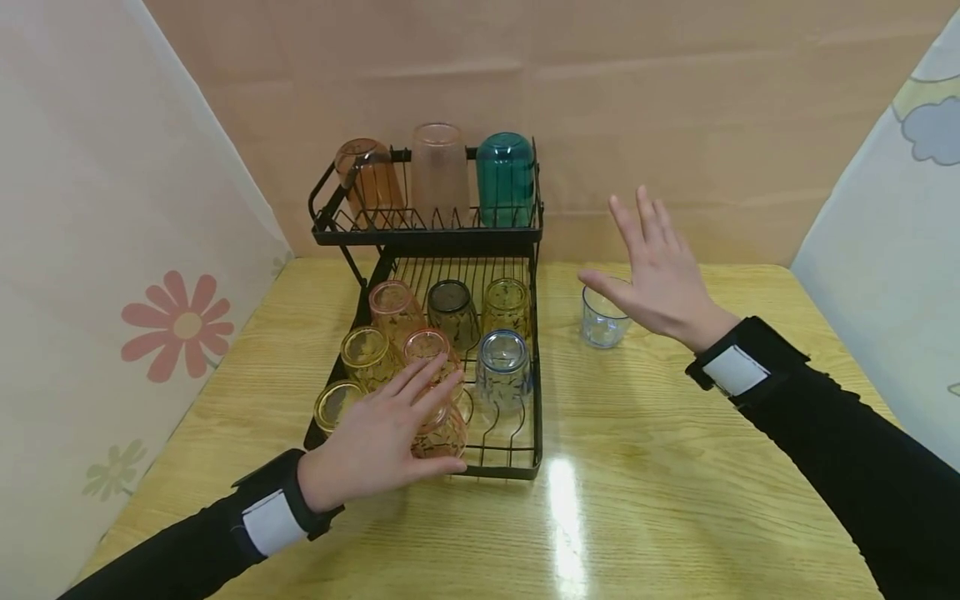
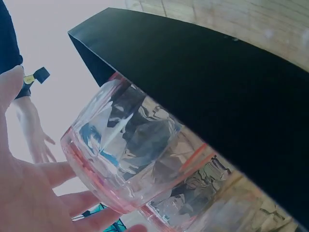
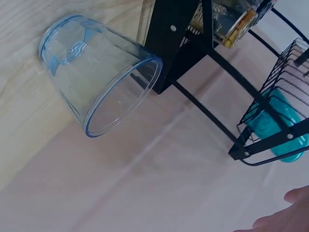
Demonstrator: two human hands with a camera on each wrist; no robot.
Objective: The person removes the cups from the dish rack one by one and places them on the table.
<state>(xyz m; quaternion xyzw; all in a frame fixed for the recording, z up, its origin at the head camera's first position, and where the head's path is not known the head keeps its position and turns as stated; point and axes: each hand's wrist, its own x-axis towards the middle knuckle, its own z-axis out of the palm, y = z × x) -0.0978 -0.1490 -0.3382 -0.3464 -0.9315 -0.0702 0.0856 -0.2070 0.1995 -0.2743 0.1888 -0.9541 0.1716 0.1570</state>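
Observation:
My left hand (image 1: 382,442) hovers over the front left of a black two-tier rack (image 1: 427,238), fingers outstretched and thumb apart. Just under it stands an upside-down pink glass (image 1: 444,437), partly hidden by the hand. In the left wrist view the fingers lie close to the base of this pink glass (image 2: 120,135); whether they touch it I cannot tell. To the right of the rack, my right hand (image 1: 663,279) is raised with fingers spread, holding nothing. Partly behind it, a clear, blue-tinted glass (image 1: 602,329) stands upright on the table, its mouth uppermost.
Several upside-down glasses fill the lower tier, among them a grey glass (image 1: 452,312) and a blue-tinted glass (image 1: 503,371). On the upper tier stand an orange glass (image 1: 375,187), a pale pink glass (image 1: 439,175) and a teal glass (image 1: 506,179). Patterned panels flank the wooden table (image 1: 675,500).

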